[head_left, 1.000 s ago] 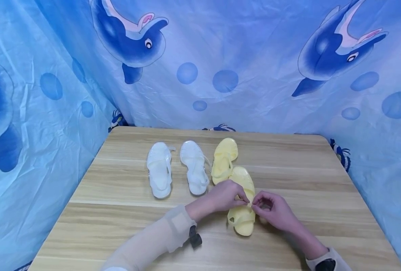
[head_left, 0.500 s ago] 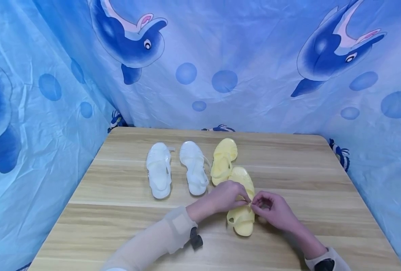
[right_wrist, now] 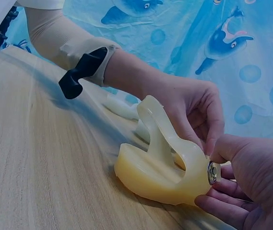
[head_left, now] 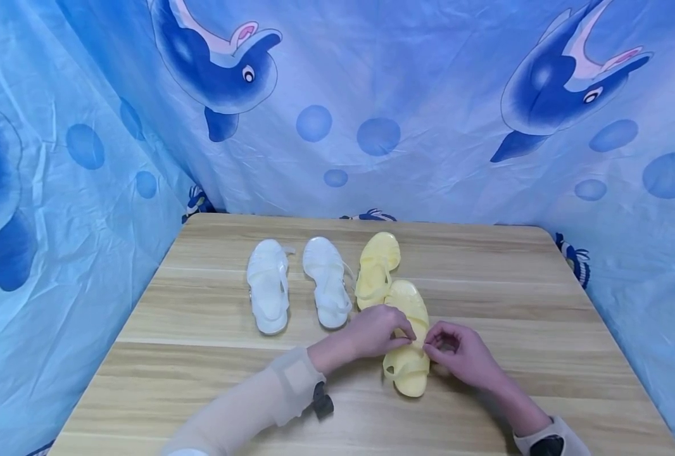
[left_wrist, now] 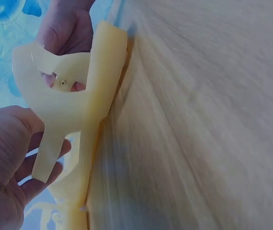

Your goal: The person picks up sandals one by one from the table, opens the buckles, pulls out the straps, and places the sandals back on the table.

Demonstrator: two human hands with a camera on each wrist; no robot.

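Note:
A yellow jelly sandal (head_left: 407, 299) lies sole down on the wooden table, toe pointing away. Across its middle my left hand (head_left: 374, 330) reaches in from the left, thumb and forefinger pinching at the ankle strap; the tips are partly hidden. From the right, my right hand (head_left: 467, 356) holds the strap's side by a small metal buckle (right_wrist: 212, 172), between thumb and fingers. A loose strap piece (left_wrist: 47, 155) hangs in front of the left hand's fingers in the left wrist view. The heel strap (right_wrist: 150, 120) stands up in a loop.
A second yellow sandal (head_left: 378, 263) lies just beyond, close to the first one's toe. Left of it lie two white sandals, one (head_left: 326, 278) nearer and one (head_left: 268, 285) farther left. A blue dolphin-printed curtain (head_left: 337, 76) surrounds the wooden table (head_left: 201, 380).
My left hand has drawn slightly left, so a small gap shows between the two hands' fingertips. The right hand and the sandals stay nearly in place.

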